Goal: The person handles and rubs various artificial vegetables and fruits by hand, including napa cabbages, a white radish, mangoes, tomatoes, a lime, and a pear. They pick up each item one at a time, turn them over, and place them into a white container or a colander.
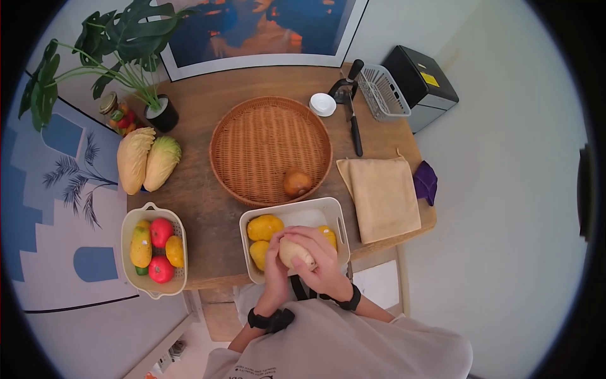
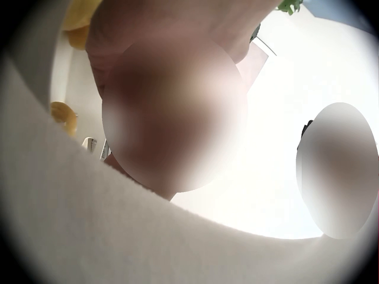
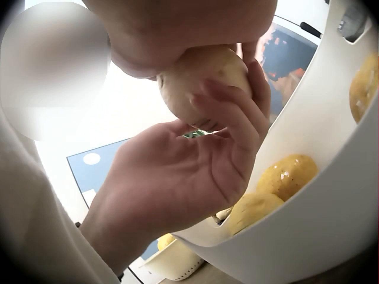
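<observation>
Both hands grip one pale, rounded root vegetable (image 1: 295, 252) above the front of a white rectangular tub (image 1: 294, 216). The left hand (image 1: 276, 271) wraps its left side; the right hand (image 1: 328, 268) curls over its top and right. In the right wrist view the left hand (image 3: 183, 171) has its fingers bent round the pale vegetable (image 3: 192, 86), and the right hand (image 3: 189, 23) covers it from above. Yellow mango-like fruits (image 1: 265, 227) lie in the tub on both sides of the hands. The left wrist view is mostly blurred.
A round wicker tray (image 1: 265, 151) holding a brown onion-like item (image 1: 297, 182) stands behind the tub. To the left are a cream basket (image 1: 180, 278) of produce and two cabbages (image 1: 163, 163). At right lie a folded cloth (image 1: 386, 201), a black-handled knife (image 1: 356, 136) and a grey basket (image 1: 385, 95).
</observation>
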Motion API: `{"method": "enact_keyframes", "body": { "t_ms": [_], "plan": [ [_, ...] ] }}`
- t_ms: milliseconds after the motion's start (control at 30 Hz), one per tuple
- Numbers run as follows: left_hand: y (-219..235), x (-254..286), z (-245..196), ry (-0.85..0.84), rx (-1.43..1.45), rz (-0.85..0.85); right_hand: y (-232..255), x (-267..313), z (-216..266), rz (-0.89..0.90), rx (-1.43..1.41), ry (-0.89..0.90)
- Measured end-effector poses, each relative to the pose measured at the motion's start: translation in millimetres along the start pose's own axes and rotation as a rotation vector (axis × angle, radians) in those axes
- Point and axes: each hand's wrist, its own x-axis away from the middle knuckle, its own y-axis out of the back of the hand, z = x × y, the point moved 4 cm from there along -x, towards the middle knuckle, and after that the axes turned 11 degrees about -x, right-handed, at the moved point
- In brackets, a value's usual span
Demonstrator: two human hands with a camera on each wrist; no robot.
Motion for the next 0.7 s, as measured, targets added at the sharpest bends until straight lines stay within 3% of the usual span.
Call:
{"method": "enact_keyframes", "body": {
  "t_ms": [100,200,333,433,500,567,633,700],
  "plan": [
    [0,5,-10,-0.028,-0.084,0.032,-1,2,3,-0.07,-0.011,-0.009],
    [2,8,-13,-0.025,-0.146,0.012,4,1,-13,-0.218,-0.247,-0.109],
    [10,7,1,0.01,-0.097,-0.036,2,-2,-3,0.011,-0.21,-0.022],
    [22,0,18,-0.204,-0.27,0.045,-2,3,-2,-0.011,-0.27,-0.051],
    [8,11,-7,-0.009,-0.235,0.088,1,6,-9,-0.124,-0.362,-0.173],
    [8,11,-6,-0.05,-0.322,0.087,-1,7,-3,-0.108,-0.154,-0.031],
    [17,1,10,-0.321,-0.54,0.045,-6,10,5,-0.013,0.006,0.127],
    [23,1,12,-0.231,-0.521,0.117,-13,16,13,0.158,0.122,0.305]
  ]
}}
